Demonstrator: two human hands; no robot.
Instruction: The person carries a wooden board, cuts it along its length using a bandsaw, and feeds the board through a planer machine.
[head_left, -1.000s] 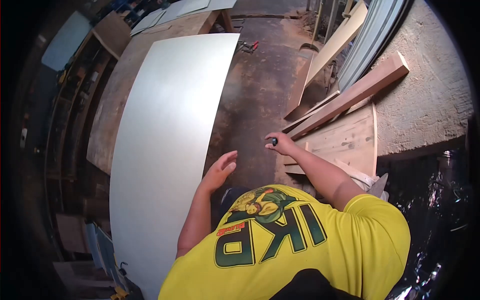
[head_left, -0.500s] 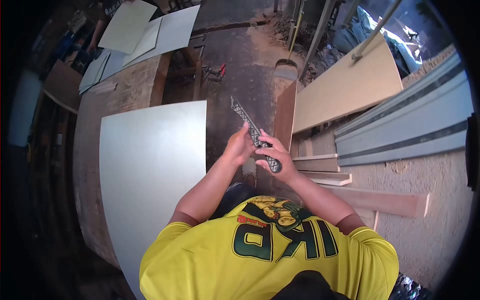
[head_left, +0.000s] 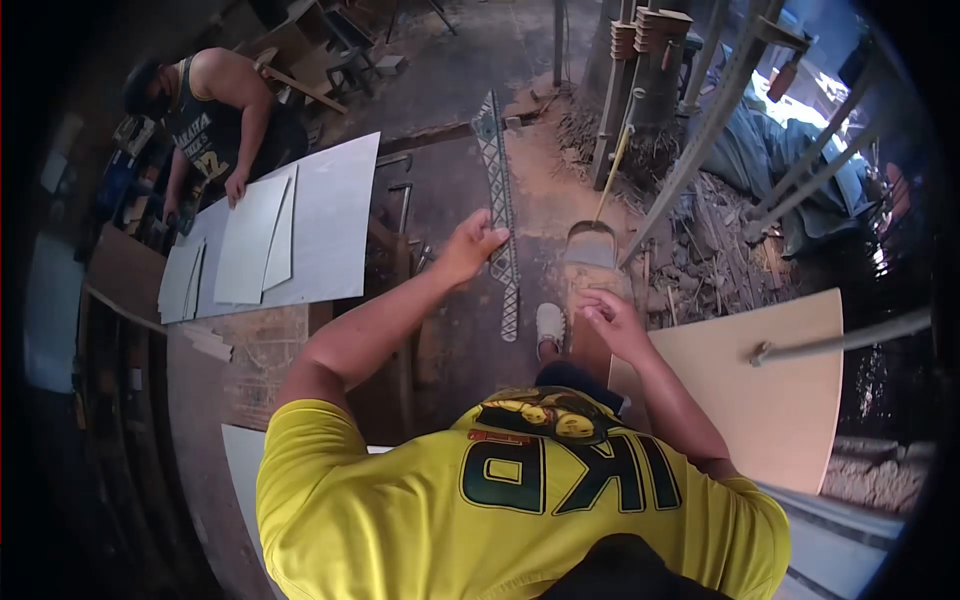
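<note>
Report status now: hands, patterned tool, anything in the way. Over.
Left hand gripping long patterned tool; right hand empty, loosely curled. Tool held partway along, both ends free. Dustpan ahead, beyond right hand.

Wooden counter on the left is pretty scuffed up tbh. There's a big pale sheet across its far end, poking out past the right edge, and some thin wood strips just nearer. Another white sheet sits at the near end, mostly hidden. Dark floor to the right's got sawdust all over, plus a dustpan and, further right, messy scraps.
</note>
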